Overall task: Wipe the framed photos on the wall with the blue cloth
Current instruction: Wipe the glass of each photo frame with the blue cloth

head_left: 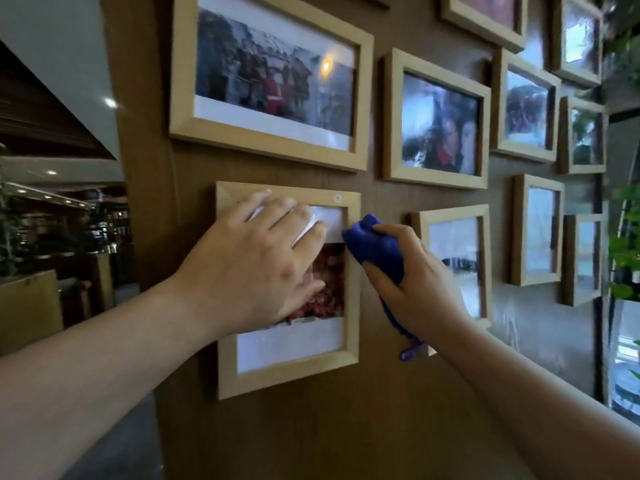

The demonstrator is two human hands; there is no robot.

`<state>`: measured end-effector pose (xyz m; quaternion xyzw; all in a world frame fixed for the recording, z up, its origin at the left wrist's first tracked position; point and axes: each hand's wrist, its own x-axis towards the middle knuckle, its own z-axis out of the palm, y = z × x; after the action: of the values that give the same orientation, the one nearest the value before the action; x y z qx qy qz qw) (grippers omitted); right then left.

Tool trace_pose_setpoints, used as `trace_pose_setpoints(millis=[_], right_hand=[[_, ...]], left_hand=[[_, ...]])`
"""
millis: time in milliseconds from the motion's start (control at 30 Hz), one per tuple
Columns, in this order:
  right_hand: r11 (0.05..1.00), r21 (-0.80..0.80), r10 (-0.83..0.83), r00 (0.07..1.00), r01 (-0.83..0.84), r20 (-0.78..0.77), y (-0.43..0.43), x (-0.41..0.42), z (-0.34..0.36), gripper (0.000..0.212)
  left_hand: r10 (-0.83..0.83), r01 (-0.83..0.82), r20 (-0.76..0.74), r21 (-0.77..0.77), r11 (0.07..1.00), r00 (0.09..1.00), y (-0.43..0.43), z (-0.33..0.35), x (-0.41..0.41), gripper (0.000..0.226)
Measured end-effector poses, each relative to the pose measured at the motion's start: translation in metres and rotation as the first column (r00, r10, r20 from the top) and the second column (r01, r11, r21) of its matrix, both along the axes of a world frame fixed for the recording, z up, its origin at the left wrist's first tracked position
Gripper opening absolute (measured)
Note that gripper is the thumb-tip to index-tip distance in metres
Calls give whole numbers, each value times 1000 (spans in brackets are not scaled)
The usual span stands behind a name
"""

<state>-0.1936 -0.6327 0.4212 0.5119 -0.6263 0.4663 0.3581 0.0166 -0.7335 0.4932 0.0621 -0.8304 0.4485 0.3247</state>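
Observation:
A light wooden framed photo hangs low on the brown wall. My left hand lies flat on its glass, fingers spread, covering much of the picture. My right hand grips the bunched blue cloth, which presses against the frame's right edge near the upper corner. A tail of the cloth hangs down below my wrist.
Several more wooden framed photos hang around it: a large one above, a medium one at upper right, another just behind my right hand. Green plants stand at the far right. A dim room opens to the left.

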Motion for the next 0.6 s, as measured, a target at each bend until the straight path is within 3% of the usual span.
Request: trace_pose_setpoints(millis=[200, 433, 600], right_hand=[[998, -59, 3, 999, -5, -34, -22, 34, 20, 48], [989, -51, -134, 990, 137, 44, -39, 41, 20, 40], [995, -6, -104, 995, 104, 2, -48, 64, 24, 45]], left_hand=[[64, -67, -51, -47, 997, 997, -25, 13, 35, 72], [222, -225, -61, -41, 974, 973, -52, 19, 55, 101], [169, -170, -40, -26, 985, 985, -64, 21, 55, 102]])
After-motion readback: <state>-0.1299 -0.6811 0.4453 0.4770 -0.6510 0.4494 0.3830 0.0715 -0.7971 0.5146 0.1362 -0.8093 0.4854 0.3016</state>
